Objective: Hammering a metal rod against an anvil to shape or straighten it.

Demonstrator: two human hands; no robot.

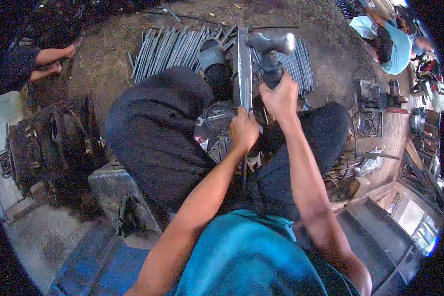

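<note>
In front of me, my left hand (243,130) is closed around a long, flat metal bar (244,64) that points away from me, between my knees. Its edge catches a bright strip of light. My right hand (281,97) grips a hammer (270,43) by its dark handle, just right of the bar. The rounded metal head lies close to the bar's far end; whether they touch I cannot tell. Beneath my hands, partly covered by them, are dark metal parts (217,118) between my legs.
Many thin metal rods (170,49) lie on the dirt floor ahead. A metal-sided box (118,190) is by my left knee. Machine parts (370,93) and tools crowd the right side. One person's legs (54,56) show at far left; another person (398,47) is at upper right.
</note>
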